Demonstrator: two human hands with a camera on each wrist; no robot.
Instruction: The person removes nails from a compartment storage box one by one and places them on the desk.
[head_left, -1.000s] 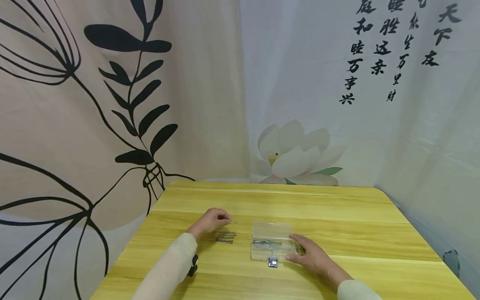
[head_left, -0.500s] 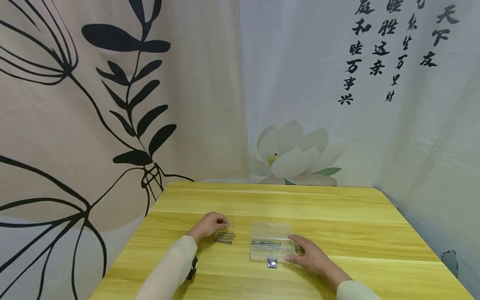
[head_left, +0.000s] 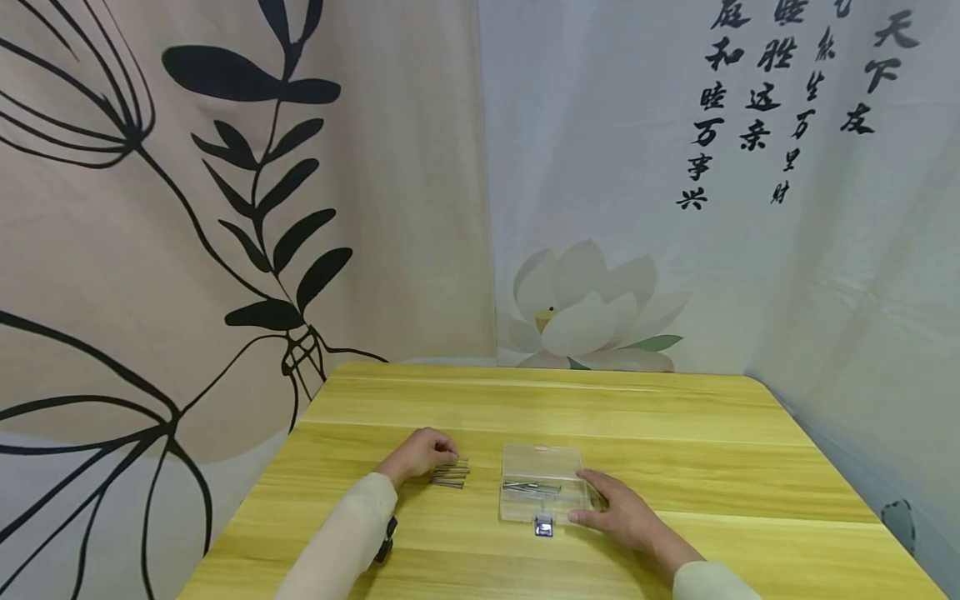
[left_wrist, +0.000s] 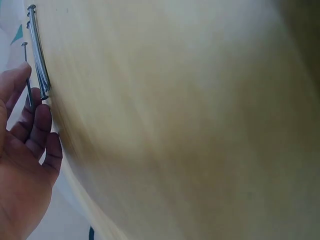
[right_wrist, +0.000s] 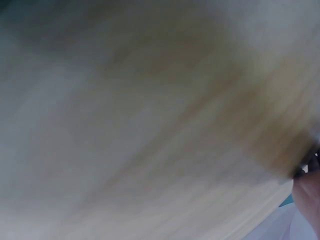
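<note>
My left hand (head_left: pixel 422 454) pinches a thin nail (left_wrist: pixel 27 75) between thumb and fingers, its flat head at the top in the left wrist view. Right beside that hand, several nails (head_left: pixel 448 478) lie side by side on the table. A clear plastic box (head_left: pixel 542 462) sits to their right with its lid laid back. Several more nails (head_left: pixel 531 487) lie inside it. My right hand (head_left: pixel 626 510) holds the box at its right side, thumb near the front corner and fingers further back. Only a fingertip of that hand shows in the right wrist view, which is blurred.
The yellow wood-grain table (head_left: pixel 675 433) extends on all sides of the box. A small blue-and-white label or clasp (head_left: pixel 543 526) is at the box's front edge. Behind the table hangs a printed curtain (head_left: pixel 420 208). A dark band (head_left: pixel 386 540) shows at my left sleeve.
My left hand has come slightly nearer, lowering the pinched nail to the far end of the nail row. The right hand and box stay put.
</note>
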